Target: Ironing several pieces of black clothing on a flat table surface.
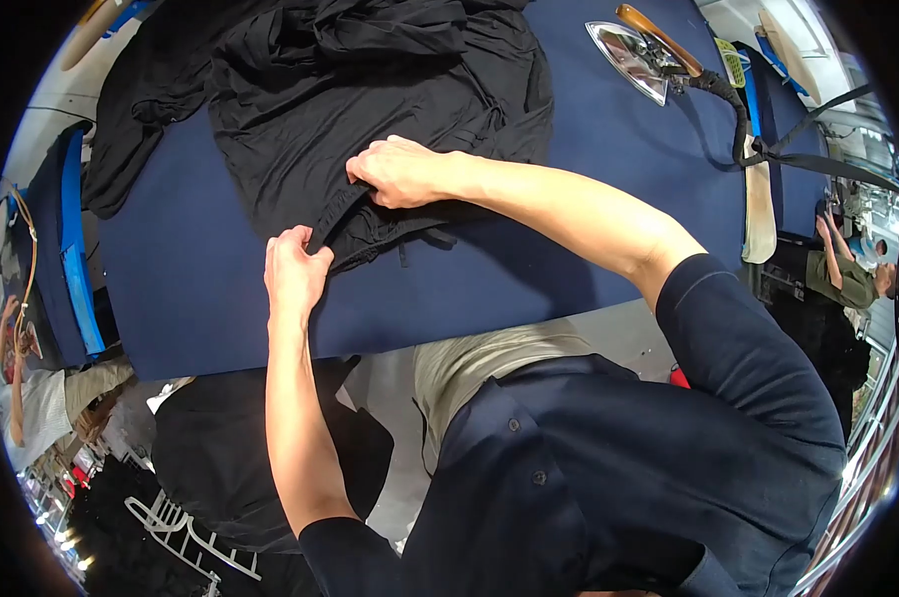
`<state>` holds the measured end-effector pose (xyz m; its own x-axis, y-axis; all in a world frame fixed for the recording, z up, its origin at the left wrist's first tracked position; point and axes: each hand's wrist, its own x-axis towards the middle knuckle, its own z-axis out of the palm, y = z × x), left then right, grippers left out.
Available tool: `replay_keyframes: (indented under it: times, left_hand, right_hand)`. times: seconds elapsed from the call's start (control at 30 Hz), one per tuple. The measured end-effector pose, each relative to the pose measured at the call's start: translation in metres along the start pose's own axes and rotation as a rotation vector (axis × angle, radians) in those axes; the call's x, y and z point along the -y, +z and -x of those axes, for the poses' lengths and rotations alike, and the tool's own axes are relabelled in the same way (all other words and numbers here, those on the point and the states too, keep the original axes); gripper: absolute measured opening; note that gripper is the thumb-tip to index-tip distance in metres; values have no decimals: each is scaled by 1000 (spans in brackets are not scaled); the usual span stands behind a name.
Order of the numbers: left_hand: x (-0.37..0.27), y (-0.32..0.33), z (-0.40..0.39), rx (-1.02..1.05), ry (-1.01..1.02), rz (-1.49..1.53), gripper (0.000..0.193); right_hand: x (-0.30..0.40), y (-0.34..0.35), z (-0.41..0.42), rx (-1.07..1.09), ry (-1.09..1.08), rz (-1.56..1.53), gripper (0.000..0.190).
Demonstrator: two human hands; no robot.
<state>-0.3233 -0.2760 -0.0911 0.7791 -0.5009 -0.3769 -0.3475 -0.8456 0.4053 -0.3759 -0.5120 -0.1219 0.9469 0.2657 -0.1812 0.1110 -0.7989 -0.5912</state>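
A black cloth garment [404,89] lies crumpled over the navy blue padded surface of a pressing table [195,321]. Its gathered edge runs between my two hands. My left hand [298,261] pinches the edge at its near left end, thumb against the fingers. Further up and to the right, my right hand [398,172] grips the same edge with curled fingers; its fingertips are partly hidden. Thin black straps hang from the garment onto the table below my right forearm.
An iron [636,63] with a wooden handle rests at the far right, its wrapped cable running right. Beside the table's right edge is a narrow padded board [759,201]. Black fabric [210,455] hangs by a white rack [188,530] at lower left. People work at both sides.
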Motion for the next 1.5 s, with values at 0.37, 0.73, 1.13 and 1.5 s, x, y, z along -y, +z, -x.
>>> replay_keyframes:
  times: [0.37, 0.73, 1.13, 1.5]
  left_hand:
    - [-2, 31, 27, -396, 178, -43, 31]
    - [-2, 19, 55, -205, 390, -166, 40]
    - [-60, 64, 61, -68, 262, 90, 63]
    - [-78, 87, 61, -73, 168, -171, 73]
  right_hand:
    - [-1, 4, 17, -125, -97, 48, 31]
    - [2, -1, 44, -52, -256, 265, 21]
    - [30, -40, 83, 315, -329, 216, 29]
    - [-44, -94, -14, -221, -420, 190, 61]
